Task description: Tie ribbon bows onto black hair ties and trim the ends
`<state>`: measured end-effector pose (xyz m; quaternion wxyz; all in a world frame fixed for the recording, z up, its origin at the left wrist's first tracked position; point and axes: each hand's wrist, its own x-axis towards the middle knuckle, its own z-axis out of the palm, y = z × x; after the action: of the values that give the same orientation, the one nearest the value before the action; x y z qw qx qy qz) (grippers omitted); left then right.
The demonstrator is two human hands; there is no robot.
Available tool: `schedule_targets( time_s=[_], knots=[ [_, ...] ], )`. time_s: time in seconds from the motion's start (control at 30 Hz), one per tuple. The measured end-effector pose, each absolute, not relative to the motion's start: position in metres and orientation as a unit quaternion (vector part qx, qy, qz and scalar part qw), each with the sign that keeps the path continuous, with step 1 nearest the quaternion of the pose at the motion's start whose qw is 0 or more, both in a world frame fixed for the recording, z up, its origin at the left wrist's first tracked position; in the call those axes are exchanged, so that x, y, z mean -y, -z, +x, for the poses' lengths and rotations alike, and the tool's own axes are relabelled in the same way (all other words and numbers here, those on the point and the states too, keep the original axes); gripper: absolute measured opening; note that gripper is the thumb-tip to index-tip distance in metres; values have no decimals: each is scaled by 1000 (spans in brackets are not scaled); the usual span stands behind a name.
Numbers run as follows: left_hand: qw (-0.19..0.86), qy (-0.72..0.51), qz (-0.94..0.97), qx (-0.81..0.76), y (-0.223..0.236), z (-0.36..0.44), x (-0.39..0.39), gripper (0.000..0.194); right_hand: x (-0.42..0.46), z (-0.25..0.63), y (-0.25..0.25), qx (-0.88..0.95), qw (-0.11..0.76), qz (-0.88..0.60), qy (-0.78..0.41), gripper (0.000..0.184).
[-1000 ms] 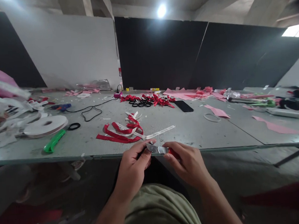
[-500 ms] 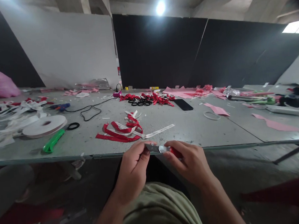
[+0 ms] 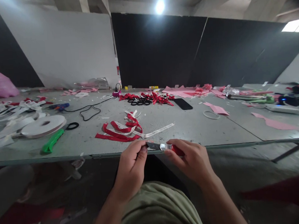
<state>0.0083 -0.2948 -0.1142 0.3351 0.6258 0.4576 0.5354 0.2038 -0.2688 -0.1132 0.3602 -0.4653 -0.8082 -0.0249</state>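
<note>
Both my hands are at the near edge of the grey table (image 3: 182, 130), holding a red-handled utility knife (image 3: 165, 147). My right hand (image 3: 192, 160) is closed round the red handle. My left hand (image 3: 131, 167) pinches the tip of the metal blade between thumb and fingers. Just beyond the knife lies a pile of red and white ribbon strips (image 3: 122, 130), with one white printed strip (image 3: 159, 130) reaching toward my hands.
A white ribbon roll (image 3: 43, 125), a green utility knife (image 3: 52, 141) and a black ring (image 3: 72, 126) lie left. Farther back are a black cable (image 3: 88, 111), red bows with black rings (image 3: 148, 99), a black phone (image 3: 183, 104), pink paper scraps (image 3: 218, 110) and tools at the right.
My hands have stayed at the table edge; the knife has risen slightly and more dark blade shows between them. The view has shifted a little; a blurred pink and white shape at far left is gone.
</note>
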Motion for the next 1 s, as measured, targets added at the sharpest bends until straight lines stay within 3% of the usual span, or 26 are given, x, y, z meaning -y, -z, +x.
schedule_targets(
  time_s=[0.13, 1.0],
  knots=[
    [291, -528, 652, -460, 112, 11, 294, 25, 268, 202, 114, 809, 355, -468, 14, 38],
    [316, -539, 636, -452, 119, 10, 290, 26, 268, 199, 114, 798, 361, -481, 33, 40]
  ],
)
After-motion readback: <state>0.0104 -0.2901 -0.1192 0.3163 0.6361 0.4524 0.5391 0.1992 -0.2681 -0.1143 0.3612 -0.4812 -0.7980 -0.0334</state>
